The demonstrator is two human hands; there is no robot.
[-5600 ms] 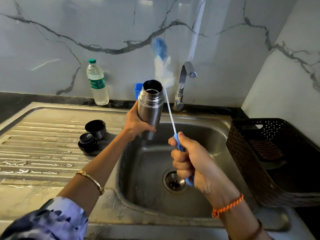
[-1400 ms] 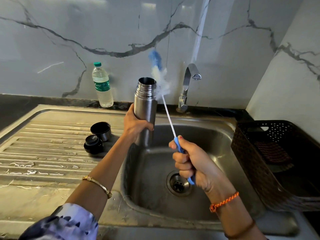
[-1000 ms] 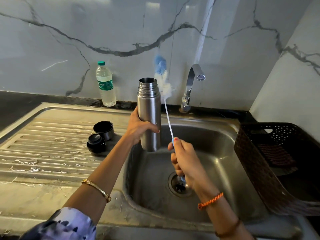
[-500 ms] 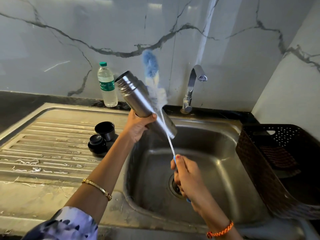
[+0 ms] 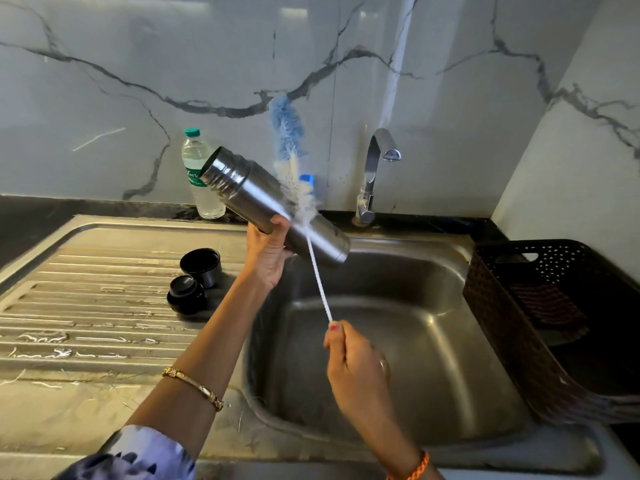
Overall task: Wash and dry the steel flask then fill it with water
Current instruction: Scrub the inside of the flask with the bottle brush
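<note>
Above the left edge of the sink basin (image 5: 398, 341), the left hand (image 5: 268, 258) is gripping the steel flask (image 5: 273, 206) around its middle, fingers and thumb curled round the barrel. A second ago the flask was standing upright over the basin with its mouth to the ceiling; it is now lying tipped well over. Its long axis is running on a slant, from upper left to lower right: the open threaded mouth is pointing up and to the left, toward the plastic water bottle (image 5: 201, 181) behind the sink, while the closed base is hanging lower, over the basin's back left corner. The right hand (image 5: 356, 368) is holding the bottle brush (image 5: 294, 174) by its handle, fingers wrapped round it and mostly hiding it, over the middle of the basin. The white stem is crossing in front of the flask's lower half, and the bristles are brushing against the outer wall near the left thumb, the blue tip standing above the flask. The brush is outside the flask, not in its mouth. This tilt probably means that the person is scrubbing the outside, turning the barrel to reach new faces. The tap (image 5: 377, 168) at the basin's back rim is showing no stream, so rinsing, drying and filling are probably all still ahead. The two black caps (image 5: 195, 278) are sitting on the drainboard, left of the basin.
</note>
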